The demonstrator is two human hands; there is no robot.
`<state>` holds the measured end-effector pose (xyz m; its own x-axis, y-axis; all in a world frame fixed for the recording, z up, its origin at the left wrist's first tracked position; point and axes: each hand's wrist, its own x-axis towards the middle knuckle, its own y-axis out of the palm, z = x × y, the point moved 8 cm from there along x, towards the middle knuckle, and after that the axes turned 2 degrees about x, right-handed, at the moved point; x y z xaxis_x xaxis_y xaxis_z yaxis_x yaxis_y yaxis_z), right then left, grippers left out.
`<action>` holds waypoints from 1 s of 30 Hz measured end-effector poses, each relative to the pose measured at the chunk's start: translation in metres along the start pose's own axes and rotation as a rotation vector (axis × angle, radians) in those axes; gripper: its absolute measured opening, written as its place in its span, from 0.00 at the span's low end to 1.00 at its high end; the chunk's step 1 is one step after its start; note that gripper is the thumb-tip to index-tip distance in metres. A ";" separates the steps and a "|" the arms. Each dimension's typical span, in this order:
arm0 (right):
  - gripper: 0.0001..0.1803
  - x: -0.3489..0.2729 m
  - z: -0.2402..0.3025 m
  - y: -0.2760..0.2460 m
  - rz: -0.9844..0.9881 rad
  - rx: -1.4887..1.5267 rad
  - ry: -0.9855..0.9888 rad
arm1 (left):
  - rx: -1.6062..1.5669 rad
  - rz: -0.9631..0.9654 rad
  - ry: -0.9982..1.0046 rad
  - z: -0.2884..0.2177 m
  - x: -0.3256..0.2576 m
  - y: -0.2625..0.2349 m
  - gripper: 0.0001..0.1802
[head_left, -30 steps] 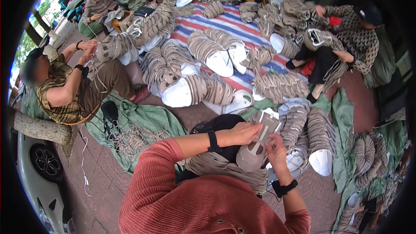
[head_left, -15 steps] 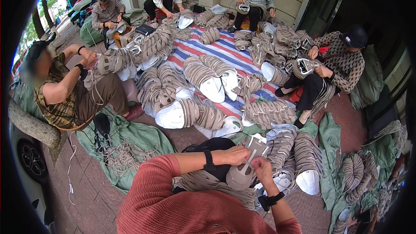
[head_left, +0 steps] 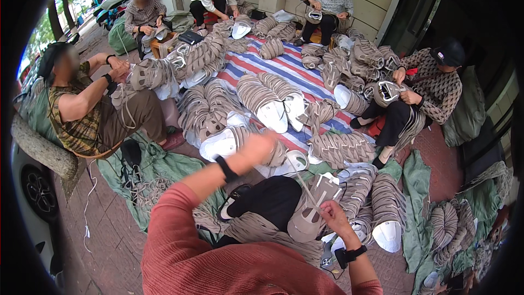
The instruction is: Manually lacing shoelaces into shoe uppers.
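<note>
A grey-beige shoe upper (head_left: 307, 222) with a white lining rests over my dark-trousered lap, its toe toward me. My right hand (head_left: 335, 217) is closed at the right side of its lacing opening, fingers pinched on the edge. From that opening a flat beige shoelace (head_left: 303, 183) runs taut up and to the left. It leads to my raised left hand (head_left: 258, 151), which is smeared by motion; the fingers appear closed on the lace. Strands of beige laces (head_left: 262, 234) lie in a bundle across my lap.
Nested stacks of shoe uppers stand right of my lap (head_left: 387, 202) and ahead on the striped sheet (head_left: 248, 54). A green cloth (head_left: 117, 177) with loose laces (head_left: 150, 192) lies at left. Several people sit around, including one at left (head_left: 82, 104) and one at right (head_left: 431, 84).
My left hand has moved away from the shoe upper, up and to the left, drawing the lace out straight. My right hand has stayed at the upper, shifting slightly.
</note>
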<state>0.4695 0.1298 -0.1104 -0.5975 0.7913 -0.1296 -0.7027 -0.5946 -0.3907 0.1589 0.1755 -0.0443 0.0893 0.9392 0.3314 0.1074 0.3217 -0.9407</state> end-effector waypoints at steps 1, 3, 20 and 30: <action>0.10 -0.004 -0.001 -0.002 -0.006 0.113 0.025 | 0.041 -0.069 -0.169 0.069 0.000 -0.032 0.15; 0.11 -0.016 0.001 -0.003 -0.004 0.195 0.094 | 0.158 -0.278 -0.504 0.200 -0.040 -0.114 0.13; 0.06 -0.341 -0.191 -0.362 -1.235 0.226 0.487 | -1.543 -1.023 -1.478 0.333 -0.219 0.016 0.09; 0.12 -0.052 0.102 -0.163 -0.058 -0.484 0.270 | -1.794 0.405 -0.606 -0.020 -0.011 0.015 0.07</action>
<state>0.5759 0.1709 0.0525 -0.3981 0.8670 -0.2999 -0.4354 -0.4663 -0.7701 0.1795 0.1673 -0.0606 0.1063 0.9515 -0.2886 0.9382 0.0001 0.3460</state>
